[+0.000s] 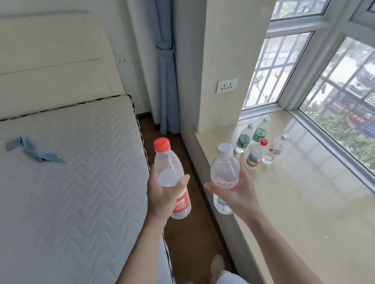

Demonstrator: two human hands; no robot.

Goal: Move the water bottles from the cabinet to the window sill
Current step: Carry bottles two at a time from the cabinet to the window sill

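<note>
Two bottles held upright, long axes near vertical: left hand [163, 193] curled round red-capped bottle [169, 164], right hand [234, 191] curled round white-capped bottle [225, 168]. Window sill [294, 201] lay at three o'clock; right hand nearer, at its edge. Other bottles [256, 147] stood on sill at one o'clock.

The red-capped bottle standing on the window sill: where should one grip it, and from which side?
Probably around its mid-body, from the near left side. The red-capped bottle stands upright, green-labelled bottles crowd behind it, and a clear item sits close on its right.
</note>
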